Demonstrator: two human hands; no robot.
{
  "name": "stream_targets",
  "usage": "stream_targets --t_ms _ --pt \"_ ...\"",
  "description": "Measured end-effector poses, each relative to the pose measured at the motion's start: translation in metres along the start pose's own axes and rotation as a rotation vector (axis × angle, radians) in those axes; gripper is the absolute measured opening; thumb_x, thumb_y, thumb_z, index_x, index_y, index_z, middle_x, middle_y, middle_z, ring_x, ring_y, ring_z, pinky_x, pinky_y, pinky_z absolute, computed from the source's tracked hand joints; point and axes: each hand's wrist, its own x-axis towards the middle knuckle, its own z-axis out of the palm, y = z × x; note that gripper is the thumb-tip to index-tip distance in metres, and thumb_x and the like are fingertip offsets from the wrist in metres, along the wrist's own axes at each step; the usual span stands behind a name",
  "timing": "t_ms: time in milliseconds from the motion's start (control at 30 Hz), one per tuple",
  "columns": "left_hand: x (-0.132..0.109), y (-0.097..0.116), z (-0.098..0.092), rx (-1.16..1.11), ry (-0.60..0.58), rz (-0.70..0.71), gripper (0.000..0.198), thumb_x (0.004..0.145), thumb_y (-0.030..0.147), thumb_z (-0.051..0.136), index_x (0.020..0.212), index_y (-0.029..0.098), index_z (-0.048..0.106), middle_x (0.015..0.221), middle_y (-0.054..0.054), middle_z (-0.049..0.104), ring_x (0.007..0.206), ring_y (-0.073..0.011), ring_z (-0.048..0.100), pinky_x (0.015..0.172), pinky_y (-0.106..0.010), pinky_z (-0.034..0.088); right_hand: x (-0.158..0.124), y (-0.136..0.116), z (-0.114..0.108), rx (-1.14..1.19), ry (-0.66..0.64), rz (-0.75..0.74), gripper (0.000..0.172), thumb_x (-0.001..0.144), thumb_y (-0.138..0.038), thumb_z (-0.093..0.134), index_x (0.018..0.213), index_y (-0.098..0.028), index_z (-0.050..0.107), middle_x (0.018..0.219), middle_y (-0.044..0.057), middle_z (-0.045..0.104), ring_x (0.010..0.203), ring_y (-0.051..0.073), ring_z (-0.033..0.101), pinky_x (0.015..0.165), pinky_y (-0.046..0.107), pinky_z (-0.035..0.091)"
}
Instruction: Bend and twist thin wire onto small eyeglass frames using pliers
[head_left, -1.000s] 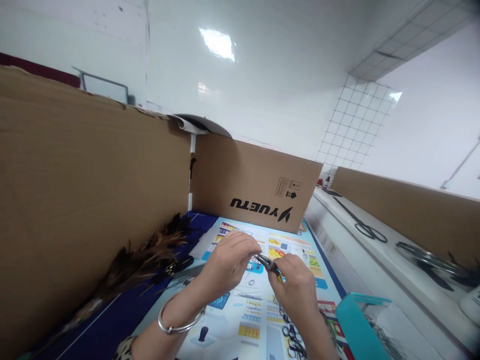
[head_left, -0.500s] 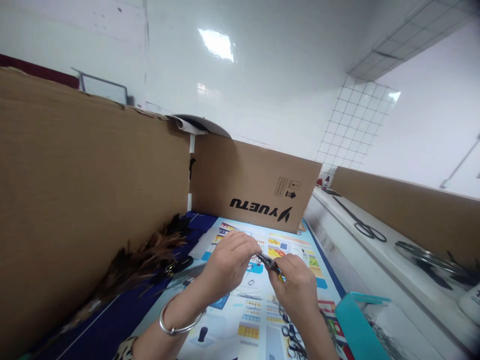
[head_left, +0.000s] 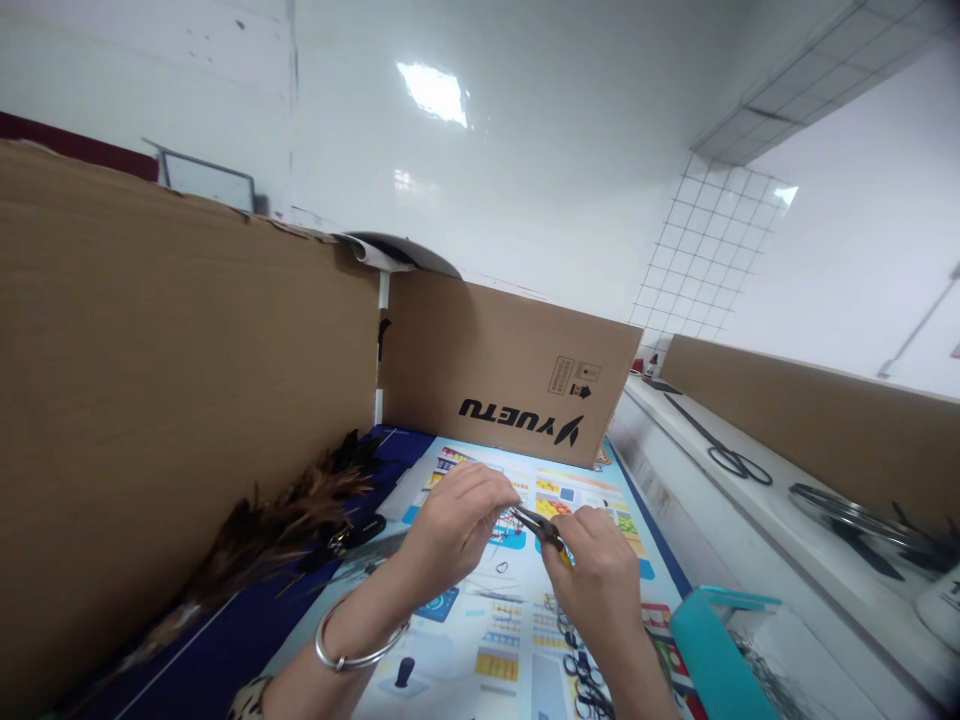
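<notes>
My right hand (head_left: pixel 600 570) is closed around the handles of a pair of pliers (head_left: pixel 543 527), dark metal with a bit of yellow on the grip. Their jaws point left and meet the fingertips of my left hand (head_left: pixel 459 515). That hand is pinched shut; whatever is between its fingers is too small to make out. Below the jaws, thin reddish pieces (head_left: pixel 511 528) lie on the printed mat (head_left: pixel 491 610), partly behind my left hand. A small dark loop (head_left: pixel 502 567) rests nearer to me. By my right wrist lie several black rings (head_left: pixel 585 672).
Cardboard panels (head_left: pixel 187 300) stand at left and back. Brown feathers (head_left: pixel 292 510) lie along the left panel. To the right are a teal box (head_left: pixel 724 650) with thin metal pieces and a white ledge (head_left: pixel 697 440) bearing black-handled scissors (head_left: pixel 739 465).
My right hand and the pliers have shifted slightly right and down. The left hand stays pinched at the pliers' tip, nearly unmoved.
</notes>
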Motion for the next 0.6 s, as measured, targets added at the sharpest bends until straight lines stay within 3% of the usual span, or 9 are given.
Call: stream_targets --t_ms 600 --pt "-0.0014 0.0025 0.0032 -0.050 0.025 -0.008 0.017 0.079 0.004 0.048 0.087 0.015 0.058 0.078 -0.006 0.060 0.075 -0.0168 0.053 0.069 -0.033 0.043 -0.0003 0.0001 0.0033 0.063 0.013 -0.015 0.021 0.082 -0.027 0.045 0.068 -0.018 0.058 0.065 0.003 0.050 0.065 0.014 0.045 0.060 0.025 0.031"
